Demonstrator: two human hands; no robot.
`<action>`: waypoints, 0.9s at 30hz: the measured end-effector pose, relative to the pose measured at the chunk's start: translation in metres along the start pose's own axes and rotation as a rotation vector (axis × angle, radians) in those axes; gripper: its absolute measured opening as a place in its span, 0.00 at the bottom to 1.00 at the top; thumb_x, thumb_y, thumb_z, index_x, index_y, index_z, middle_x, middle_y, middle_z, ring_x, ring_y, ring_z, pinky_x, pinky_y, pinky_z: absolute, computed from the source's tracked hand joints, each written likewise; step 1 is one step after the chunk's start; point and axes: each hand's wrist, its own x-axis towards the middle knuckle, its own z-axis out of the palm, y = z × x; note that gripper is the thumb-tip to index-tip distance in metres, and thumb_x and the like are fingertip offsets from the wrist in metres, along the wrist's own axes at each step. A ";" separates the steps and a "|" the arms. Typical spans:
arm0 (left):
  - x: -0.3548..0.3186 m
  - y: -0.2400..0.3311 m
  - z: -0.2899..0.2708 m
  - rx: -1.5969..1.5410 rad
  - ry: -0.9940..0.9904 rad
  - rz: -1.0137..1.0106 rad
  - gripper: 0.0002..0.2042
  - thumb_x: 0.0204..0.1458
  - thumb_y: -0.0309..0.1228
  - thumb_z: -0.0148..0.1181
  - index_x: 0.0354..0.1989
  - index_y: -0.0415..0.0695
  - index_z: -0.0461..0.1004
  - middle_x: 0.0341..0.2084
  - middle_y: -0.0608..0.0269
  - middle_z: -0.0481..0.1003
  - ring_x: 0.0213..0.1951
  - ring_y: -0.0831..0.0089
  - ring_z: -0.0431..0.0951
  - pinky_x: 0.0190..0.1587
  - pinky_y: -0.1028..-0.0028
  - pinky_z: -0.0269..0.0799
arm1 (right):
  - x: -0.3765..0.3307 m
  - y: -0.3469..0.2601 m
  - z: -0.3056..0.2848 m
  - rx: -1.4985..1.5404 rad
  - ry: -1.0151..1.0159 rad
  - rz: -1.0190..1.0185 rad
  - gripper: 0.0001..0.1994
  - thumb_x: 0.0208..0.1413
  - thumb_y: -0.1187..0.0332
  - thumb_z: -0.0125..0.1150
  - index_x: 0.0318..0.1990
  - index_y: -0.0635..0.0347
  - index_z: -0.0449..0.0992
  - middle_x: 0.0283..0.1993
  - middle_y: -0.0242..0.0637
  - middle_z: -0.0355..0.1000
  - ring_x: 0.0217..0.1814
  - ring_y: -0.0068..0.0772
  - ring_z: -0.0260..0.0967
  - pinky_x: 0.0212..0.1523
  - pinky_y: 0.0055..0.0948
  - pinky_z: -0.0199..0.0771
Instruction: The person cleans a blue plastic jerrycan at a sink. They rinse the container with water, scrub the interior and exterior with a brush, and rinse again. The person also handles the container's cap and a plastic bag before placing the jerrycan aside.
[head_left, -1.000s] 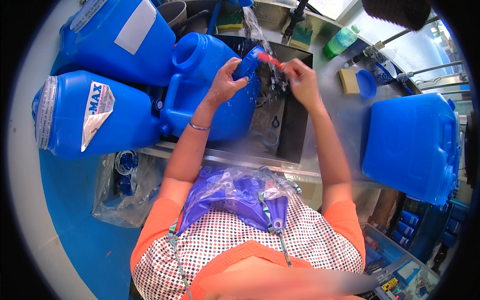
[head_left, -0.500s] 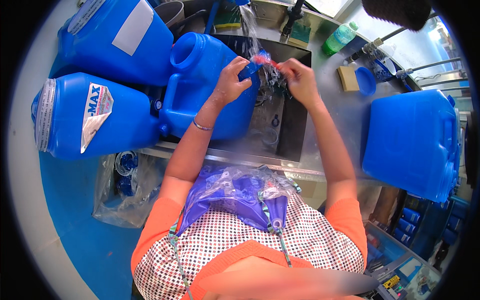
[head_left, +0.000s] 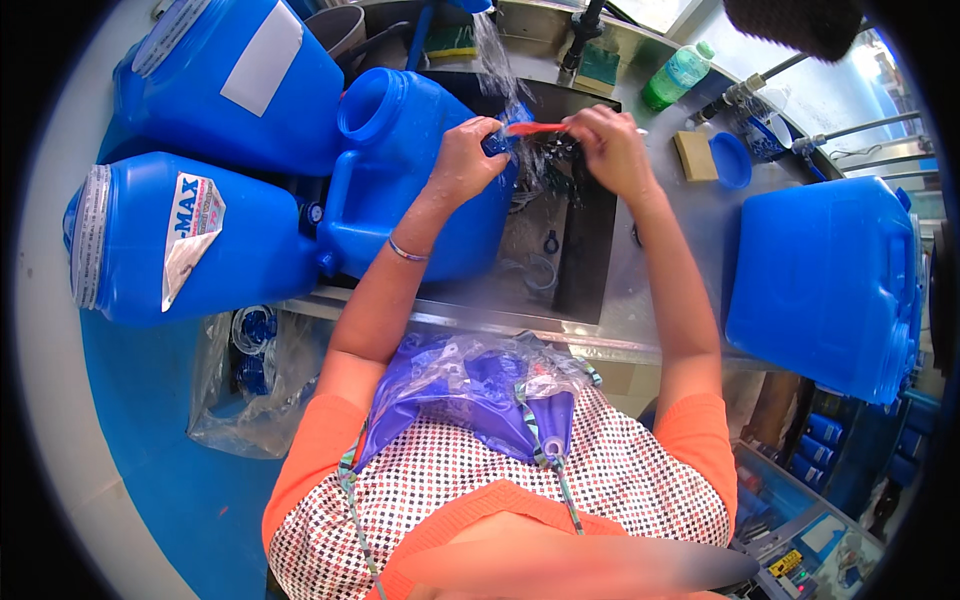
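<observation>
Pinched in my left hand (head_left: 466, 160) is a small blue cap (head_left: 495, 142), held above the sink (head_left: 586, 265). My right hand (head_left: 612, 150) is closed on a thin red brush (head_left: 537, 129), whose far end meets the cap. Water (head_left: 490, 50) pours from the tap just beyond and splashes around both hands. A large blue jerrycan (head_left: 470, 235) stands tilted in the left part of the sink with its mouth uncovered, close beside my left hand. The brush's bristles are too small to make out.
Two more blue jerrycans (head_left: 240, 240) crowd the left side; another blue jerrycan (head_left: 825, 290) stands on the right counter. A green bottle (head_left: 678, 76), a tan sponge (head_left: 695, 156) and a blue lid (head_left: 731, 160) lie behind. A clear plastic bag (head_left: 225, 400) with blue caps sits lower left.
My right hand has moved a little to the right and slightly up with the brush, showing more of its red length. My left hand stays nearly in place with the cap.
</observation>
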 end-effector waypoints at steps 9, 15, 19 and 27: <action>-0.001 -0.010 -0.003 -0.042 -0.053 0.041 0.20 0.36 0.21 0.62 0.43 0.34 0.75 0.42 0.50 0.78 0.45 0.55 0.78 0.49 0.69 0.73 | 0.008 0.005 0.005 0.017 0.025 0.101 0.04 0.52 0.76 0.59 0.34 0.57 0.77 0.34 0.36 0.75 0.40 0.42 0.72 0.45 0.35 0.63; -0.005 -0.017 -0.002 -0.219 -0.079 -0.041 0.16 0.37 0.17 0.56 0.39 0.36 0.76 0.33 0.64 0.77 0.36 0.75 0.76 0.42 0.78 0.70 | 0.009 0.011 0.012 0.296 0.058 -0.005 0.07 0.49 0.78 0.57 0.35 0.57 0.77 0.30 0.39 0.74 0.34 0.44 0.73 0.41 0.38 0.67; -0.008 -0.024 -0.004 -0.309 -0.141 -0.170 0.15 0.37 0.16 0.54 0.37 0.37 0.77 0.30 0.73 0.75 0.36 0.85 0.71 0.42 0.81 0.68 | 0.005 0.018 0.014 0.247 -0.030 -0.087 0.05 0.49 0.79 0.57 0.32 0.60 0.76 0.30 0.41 0.75 0.32 0.46 0.75 0.34 0.37 0.72; 0.001 -0.020 0.004 -0.303 -0.158 -0.166 0.16 0.36 0.17 0.59 0.37 0.37 0.80 0.35 0.66 0.79 0.39 0.81 0.76 0.45 0.78 0.70 | 0.003 0.010 0.010 0.129 -0.096 -0.163 0.07 0.49 0.76 0.58 0.34 0.53 0.77 0.32 0.37 0.73 0.37 0.41 0.72 0.43 0.38 0.64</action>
